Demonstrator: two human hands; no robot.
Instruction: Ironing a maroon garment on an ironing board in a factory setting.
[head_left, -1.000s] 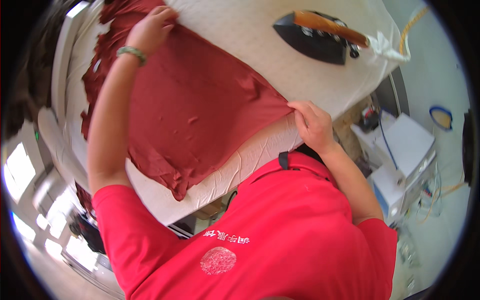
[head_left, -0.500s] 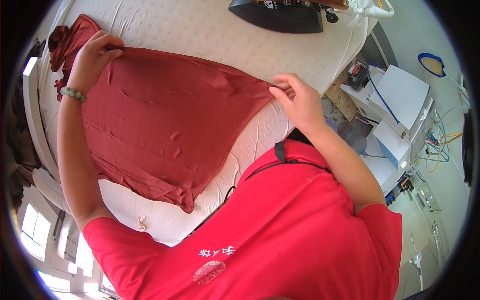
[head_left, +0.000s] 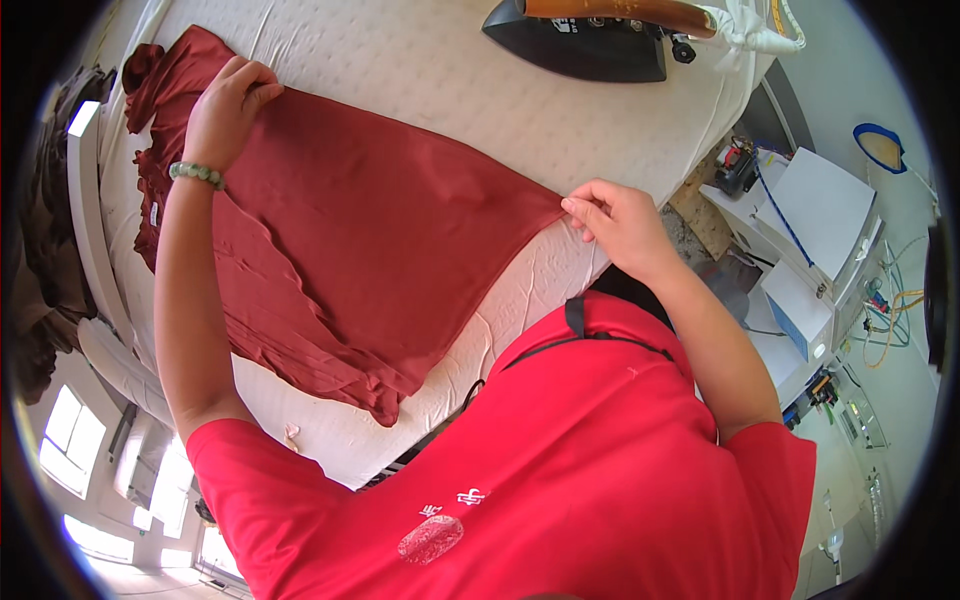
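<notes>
A dark red garment (head_left: pixel 400 220) lies spread over the padded white ironing table (head_left: pixel 400 70). Its far edge runs straight between my two hands. My left hand (head_left: pixel 232 108), with a green bead bracelet at the wrist, pinches that edge near the upper left. The right corner is between the thumb and fingers of my right hand (head_left: pixel 612 218). Between the hands the cloth looks fairly smooth. Folds and wrinkles run along its lower left side, and a bunched, ruffled part (head_left: pixel 150 90) lies beyond my left hand.
A black iron (head_left: pixel 580 48) with a brown handle stands at the table's far edge, its white-wrapped cord (head_left: pixel 750 35) to the right. White cabinets (head_left: pixel 815 210) with cables stand right of the table. A white rail (head_left: pixel 90 200) and dark cloth (head_left: pixel 45 260) are at the left.
The cloth between my hands has become smoother and tauter, and a long fold now shows along its left side. Right hand fingers have closed more on the corner. The whole view has shifted slightly.
</notes>
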